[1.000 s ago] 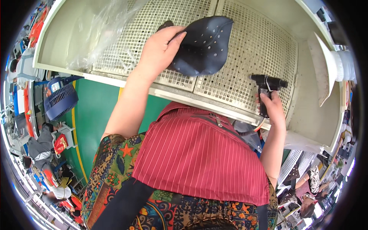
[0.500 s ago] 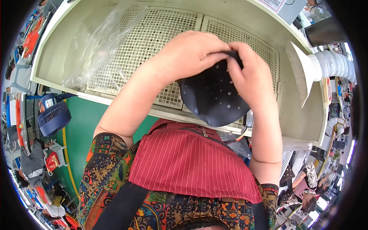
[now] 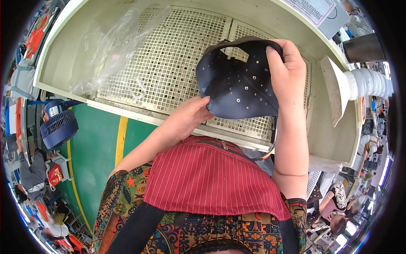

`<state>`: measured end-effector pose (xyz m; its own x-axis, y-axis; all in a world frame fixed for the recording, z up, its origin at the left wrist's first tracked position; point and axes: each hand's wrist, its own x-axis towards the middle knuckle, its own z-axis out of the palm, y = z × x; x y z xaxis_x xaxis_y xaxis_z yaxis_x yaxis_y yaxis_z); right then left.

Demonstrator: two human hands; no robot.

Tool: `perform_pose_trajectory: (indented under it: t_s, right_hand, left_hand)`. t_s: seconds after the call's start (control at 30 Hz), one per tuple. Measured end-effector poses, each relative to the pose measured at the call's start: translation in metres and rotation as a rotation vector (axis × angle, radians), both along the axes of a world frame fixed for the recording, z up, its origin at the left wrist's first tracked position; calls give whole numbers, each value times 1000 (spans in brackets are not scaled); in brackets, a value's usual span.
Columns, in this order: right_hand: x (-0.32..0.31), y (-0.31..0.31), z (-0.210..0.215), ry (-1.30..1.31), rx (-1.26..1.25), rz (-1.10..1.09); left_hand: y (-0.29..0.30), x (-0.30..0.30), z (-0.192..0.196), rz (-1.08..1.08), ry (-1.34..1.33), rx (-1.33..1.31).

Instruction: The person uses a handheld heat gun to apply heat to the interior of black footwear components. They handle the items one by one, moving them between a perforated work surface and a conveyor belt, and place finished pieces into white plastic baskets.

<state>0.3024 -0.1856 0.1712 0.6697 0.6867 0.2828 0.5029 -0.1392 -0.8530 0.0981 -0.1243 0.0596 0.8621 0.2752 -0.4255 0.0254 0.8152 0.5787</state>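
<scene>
A black cap-like piece, dotted with small shiny studs, is held above the grid of the bench. It has an opening near its far edge, through which the pale grid shows. My right hand grips its far right edge, thumb on the near face and fingers behind. At the lower left edge, my left hand pinches the piece with the thumb in front; its other fingers are partly hidden. The grid panels lie below the piece.
Clear plastic film lies on the left of the cream bench. A white hood with a ribbed hose stands at the right. To the left is a blue fan over a green floor. Other people work at both sides.
My left hand has come down from the far edge to the lower left edge of the piece. The piece has turned and spread, showing its opening. My right hand still holds it.
</scene>
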Motion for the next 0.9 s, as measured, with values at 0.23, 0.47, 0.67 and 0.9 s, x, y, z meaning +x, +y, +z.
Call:
perform_pose_trajectory:
  t_s: [0.23,0.47,0.67,0.9]
  right_hand:
    - [12,-29,-45,724,313,-170]
    - [-6,-85,-126,1314,82,-220]
    - [12,-161,-138,186,-359,-209]
    - [32,-234,-121,-130,-877,-488]
  left_hand:
    - [46,23,59,143,94,1212]
    - [66,123,75,-287,287,1842]
    - [48,178,74,-591,319,1872]
    - [43,190,66,-766,333,1943]
